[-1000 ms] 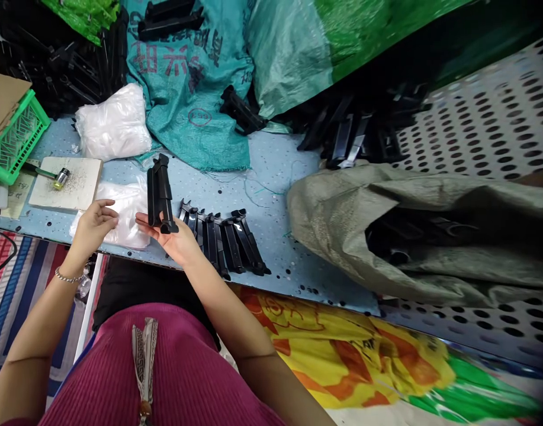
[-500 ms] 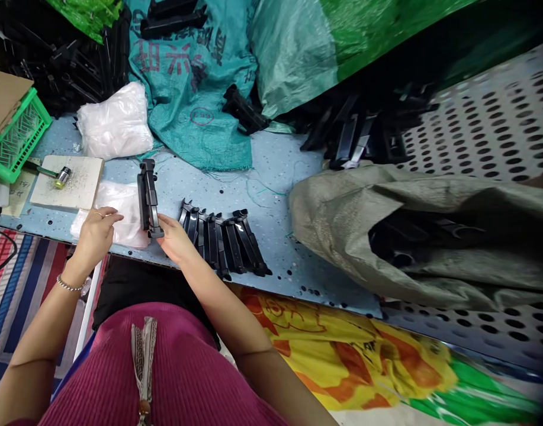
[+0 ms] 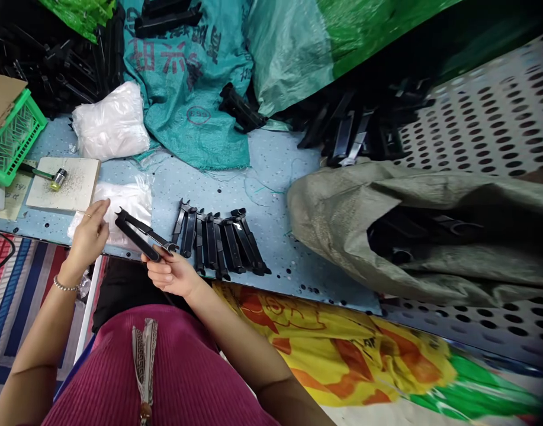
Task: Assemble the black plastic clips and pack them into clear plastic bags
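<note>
My right hand [image 3: 172, 273] grips a black two-armed part [image 3: 137, 229] by its near end. The part's two long bars spread apart in a narrow V, its far end pointing up and left. My left hand [image 3: 90, 235] is over the left side of a flat stack of clear plastic bags [image 3: 135, 198], fingers stretched out and nothing visible in them. Whether it touches the bags I cannot tell. Just right of my right hand, several similar black parts [image 3: 218, 242] lie side by side on the blue speckled table [image 3: 271, 177].
A thicker bundle of plastic bags [image 3: 111, 124] lies behind. At left are a white board [image 3: 78, 198] with a small green-handled hammer [image 3: 55, 178] and a green basket [image 3: 20, 142]. A teal woven sack [image 3: 195, 136] is at the back; a grey sack [image 3: 333, 219] with black parts stands right.
My right hand has drawn the black part toward me and turned it from upright to slanting left, showing its spread bars. My left hand has shifted slightly left.
</note>
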`<state>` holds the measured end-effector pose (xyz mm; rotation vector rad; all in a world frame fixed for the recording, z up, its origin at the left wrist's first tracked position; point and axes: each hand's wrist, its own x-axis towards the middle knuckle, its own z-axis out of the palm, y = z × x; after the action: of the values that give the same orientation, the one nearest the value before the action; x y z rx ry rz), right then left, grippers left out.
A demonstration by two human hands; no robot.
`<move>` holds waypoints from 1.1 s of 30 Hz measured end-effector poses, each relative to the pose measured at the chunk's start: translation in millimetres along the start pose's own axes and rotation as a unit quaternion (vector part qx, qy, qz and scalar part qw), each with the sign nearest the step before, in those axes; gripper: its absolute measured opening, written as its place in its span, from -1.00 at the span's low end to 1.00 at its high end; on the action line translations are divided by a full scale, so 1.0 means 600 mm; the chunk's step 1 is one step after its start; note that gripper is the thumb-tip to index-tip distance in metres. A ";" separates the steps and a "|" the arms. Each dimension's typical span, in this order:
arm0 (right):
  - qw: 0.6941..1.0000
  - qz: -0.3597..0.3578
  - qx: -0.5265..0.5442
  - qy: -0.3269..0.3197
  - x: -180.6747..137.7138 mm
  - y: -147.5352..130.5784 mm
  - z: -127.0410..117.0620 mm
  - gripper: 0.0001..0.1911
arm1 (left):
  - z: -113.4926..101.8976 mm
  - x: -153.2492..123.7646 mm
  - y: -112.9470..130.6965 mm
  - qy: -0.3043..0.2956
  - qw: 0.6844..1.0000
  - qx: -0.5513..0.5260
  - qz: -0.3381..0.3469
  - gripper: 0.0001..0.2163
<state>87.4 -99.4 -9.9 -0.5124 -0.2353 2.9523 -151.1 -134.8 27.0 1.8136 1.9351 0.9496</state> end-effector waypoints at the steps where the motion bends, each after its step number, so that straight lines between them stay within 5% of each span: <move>1: 1.000 0.003 0.006 0.002 0.002 0.000 -0.001 -0.63 | 0.001 -0.012 0.015 -0.014 0.999 0.002 0.046 -0.41; 4: 0.997 -0.046 -0.040 0.049 -0.002 0.001 0.009 -0.65 | 0.003 -0.047 0.069 -0.077 0.982 -0.036 0.167 -0.33; 6: 0.985 -0.099 -0.100 0.102 -0.010 0.004 0.019 -0.66 | -0.002 -0.062 0.092 -0.099 0.977 -0.064 0.177 -0.32; 14: 1.000 -0.010 -0.005 0.000 -0.007 0.010 0.029 -0.57 | -0.005 -0.071 0.054 0.040 0.983 0.021 0.177 -0.29; 18: 0.984 -0.085 -0.128 0.090 0.013 0.021 0.028 -0.55 | 0.021 -0.090 0.077 -0.027 0.970 -0.021 0.241 -0.27; 22: 0.847 -0.219 -0.423 0.235 0.001 0.033 0.067 -0.67 | -0.007 -0.108 0.114 -0.109 0.968 -0.034 0.224 -0.30; 27: 0.721 -0.165 -0.670 0.067 -0.049 0.008 0.115 -0.71 | -0.147 -0.157 0.096 -0.159 0.982 0.021 0.099 -0.47; 30: 0.514 -0.191 -0.791 0.273 -0.072 -0.031 0.088 -0.67 | -0.173 -0.194 0.001 -0.259 0.964 0.027 -0.046 -0.66; 32: 0.365 -0.186 -0.819 0.402 -0.077 -0.054 0.056 -0.62 | -0.131 -0.212 -0.081 -0.338 0.924 0.035 -0.178 -0.84; 33: 0.317 -0.172 -0.832 0.423 -0.077 -0.061 0.042 -0.59 | -0.097 -0.217 -0.118 -0.369 0.895 0.033 -0.249 -0.92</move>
<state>125.8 -74.1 34.9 -1.5270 -2.5102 0.4833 -223.6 -273.3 -4.0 1.3011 1.7657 0.0019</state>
